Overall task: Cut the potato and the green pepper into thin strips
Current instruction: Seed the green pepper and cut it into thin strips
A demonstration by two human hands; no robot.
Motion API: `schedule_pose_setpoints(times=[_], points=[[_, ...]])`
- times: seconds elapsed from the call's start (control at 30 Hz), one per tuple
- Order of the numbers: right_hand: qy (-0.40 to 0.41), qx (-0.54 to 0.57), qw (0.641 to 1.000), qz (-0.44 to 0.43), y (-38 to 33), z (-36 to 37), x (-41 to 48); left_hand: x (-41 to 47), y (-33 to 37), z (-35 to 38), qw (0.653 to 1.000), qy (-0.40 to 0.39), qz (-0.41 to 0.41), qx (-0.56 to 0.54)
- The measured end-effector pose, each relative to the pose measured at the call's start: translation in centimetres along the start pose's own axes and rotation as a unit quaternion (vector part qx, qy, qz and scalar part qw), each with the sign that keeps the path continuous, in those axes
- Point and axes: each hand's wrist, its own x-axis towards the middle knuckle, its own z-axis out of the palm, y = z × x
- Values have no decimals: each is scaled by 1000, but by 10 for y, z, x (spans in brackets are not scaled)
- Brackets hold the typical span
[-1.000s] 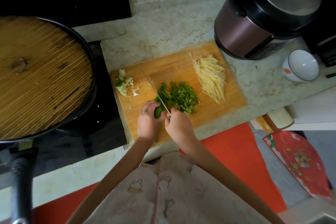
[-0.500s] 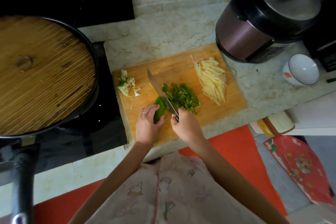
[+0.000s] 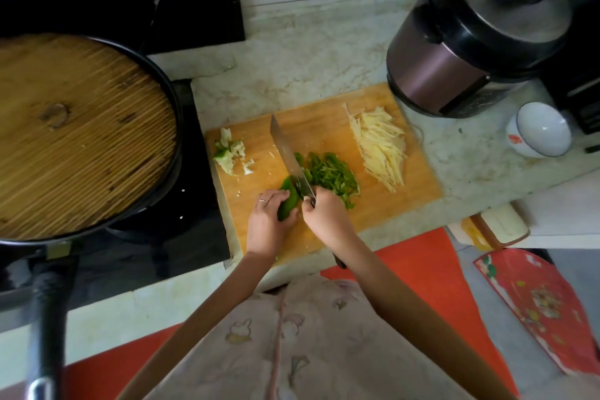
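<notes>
On the wooden cutting board (image 3: 373, 214) the left hand (image 3: 266, 221) holds down the uncut green pepper piece (image 3: 288, 200), its fingers curled over the near end and a ring showing on one finger. The right hand (image 3: 324, 217) is closed tight around the handle of a cleaver (image 3: 287, 153), and the dark handle end pokes out below the wrist. The blade slants away from the person with its broad flat side showing. It lies between the pepper piece on its left and the pile of pepper strips (image 3: 331, 177) on its right; whether its edge touches the board cannot be told. The potato strips (image 3: 381, 146) lie in a pale heap at the board's far right part, apart from the green pile. Pepper core scraps (image 3: 227, 153) sit at the board's far left corner. The board rests on a marble counter (image 3: 308, 68). To its left, on a black stove (image 3: 146, 237), stands a dark pan (image 3: 177, 140) covered by a round bamboo lid (image 3: 81, 133). A rice cooker (image 3: 480, 36) stands just beyond the board's right corner, with a white bowl (image 3: 539, 130) beside it.
</notes>
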Motion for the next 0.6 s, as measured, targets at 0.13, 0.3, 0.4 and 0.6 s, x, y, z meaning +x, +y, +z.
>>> schedule_pose_setpoints(times=[0.13,0.3,0.4,0.6], points=[[-4,-58,998,-20,17,-8,-16,5,0,7,1000,0,1,10],[4,-75,996,-50,24,-11,-22,6,-6,9,999,21,5,50],[0,-77,995,-57,25,-7,-27,5,-5,10,999,25,4,38],[-11,-66,998,2,7,12,-15,5,-2,9,999,30,-4,16]])
